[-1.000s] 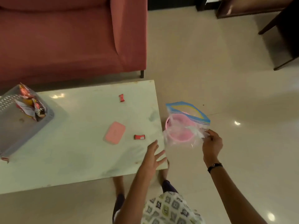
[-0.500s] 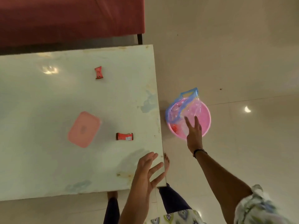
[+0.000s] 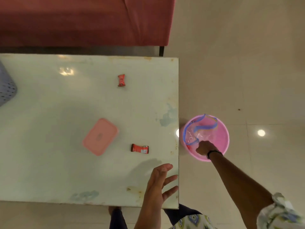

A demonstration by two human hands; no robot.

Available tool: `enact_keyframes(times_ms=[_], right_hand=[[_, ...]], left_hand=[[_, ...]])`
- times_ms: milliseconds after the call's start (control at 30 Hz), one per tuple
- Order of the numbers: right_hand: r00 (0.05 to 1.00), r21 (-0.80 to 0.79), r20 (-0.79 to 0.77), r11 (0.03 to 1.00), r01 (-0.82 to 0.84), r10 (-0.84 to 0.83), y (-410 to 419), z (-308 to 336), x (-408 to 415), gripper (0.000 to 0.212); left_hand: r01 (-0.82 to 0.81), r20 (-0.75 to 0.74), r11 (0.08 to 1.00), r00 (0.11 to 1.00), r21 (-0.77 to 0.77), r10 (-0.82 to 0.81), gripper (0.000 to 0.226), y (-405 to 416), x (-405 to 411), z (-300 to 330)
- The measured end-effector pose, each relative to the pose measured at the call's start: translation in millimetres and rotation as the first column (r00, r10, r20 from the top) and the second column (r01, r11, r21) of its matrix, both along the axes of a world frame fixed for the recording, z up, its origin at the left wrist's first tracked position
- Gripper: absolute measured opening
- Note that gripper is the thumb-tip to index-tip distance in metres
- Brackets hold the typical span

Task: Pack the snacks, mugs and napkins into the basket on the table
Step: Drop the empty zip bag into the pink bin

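Observation:
The grey perforated basket shows only a corner at the table's left edge. Two red snack packets lie on the white table: one far, one near. A flat pink box lies left of the near packet. My left hand hovers open over the table's near right corner, holding nothing. My right hand reaches down into a pink bucket on the floor, fingers curled at the lower edge of a clear blue-rimmed plastic bag. Its fingertips are hidden.
A red sofa runs along the table's far side, one dark leg near the far right corner. The bucket stands on the tiled floor against the table's right edge. Something small and red lies inside the bucket. My legs are below the table's near edge.
The plastic bag, held above the bucket a second ago, now lies in it. My right hand has gone from spread above the bucket to curled down inside. The view tilted down; the basket slid almost out.

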State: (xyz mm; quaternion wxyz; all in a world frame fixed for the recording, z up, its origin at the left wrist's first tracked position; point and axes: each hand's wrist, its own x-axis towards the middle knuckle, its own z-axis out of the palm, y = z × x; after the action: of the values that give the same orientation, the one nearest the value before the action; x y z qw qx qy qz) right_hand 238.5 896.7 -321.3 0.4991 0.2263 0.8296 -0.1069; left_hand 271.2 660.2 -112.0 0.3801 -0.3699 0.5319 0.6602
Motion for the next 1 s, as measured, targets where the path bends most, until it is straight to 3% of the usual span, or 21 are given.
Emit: enact_keyframes(times_ms=[100, 433, 500, 600, 700, 833, 1000], right_hand=[[0.989, 0.072, -0.144, 0.996, 0.048, -0.037, -3.7, 50.1, 2.5, 0.030], [0.967, 0.049, -0.253, 0.999, 0.012, 0.001, -34.9, 160.8, -3.8, 0.028], [0.929, 0.043, -0.369, 0.999, 0.007, 0.009, -53.3, 177.7, -4.2, 0.027], [0.755, -0.125, -0.636, 0.986, 0.107, -0.162, -92.8, 214.7, -10.9, 0.024], [0.561, -0.382, -0.742, 0.919, 0.094, -0.366, -150.7, 271.0, -26.1, 0.019], [0.580, -0.541, -0.707, 0.838, -0.076, -0.404, -245.9, 343.0, -53.0, 0.025], [0.634, -0.604, -0.684, 0.767, -0.217, -0.360, -368.1, 404.7, -84.4, 0.022]], left_hand=[[-0.011, -0.043, 1.000, 0.999, -0.006, 0.011, 0.021, -7.7, -3.9, 34.5], [-0.076, -0.133, 0.996, 0.988, 0.036, 0.080, 0.023, -63.2, -14.9, 109.5], [-0.101, -0.142, 0.994, 0.984, 0.033, 0.105, 0.024, -78.9, -15.0, 117.1], [-0.149, -0.189, 0.988, 0.970, 0.029, 0.152, 0.022, -108.0, -17.8, 133.5], [-0.224, -0.216, 0.974, 0.950, 0.035, 0.226, 0.020, -144.5, -23.7, 155.5], [-0.308, -0.253, 0.949, 0.915, 0.068, 0.315, 0.021, -206.2, -32.4, 189.7], [-0.367, -0.303, 0.928, 0.879, 0.067, 0.369, 0.029, -306.5, -44.0, 227.6]])
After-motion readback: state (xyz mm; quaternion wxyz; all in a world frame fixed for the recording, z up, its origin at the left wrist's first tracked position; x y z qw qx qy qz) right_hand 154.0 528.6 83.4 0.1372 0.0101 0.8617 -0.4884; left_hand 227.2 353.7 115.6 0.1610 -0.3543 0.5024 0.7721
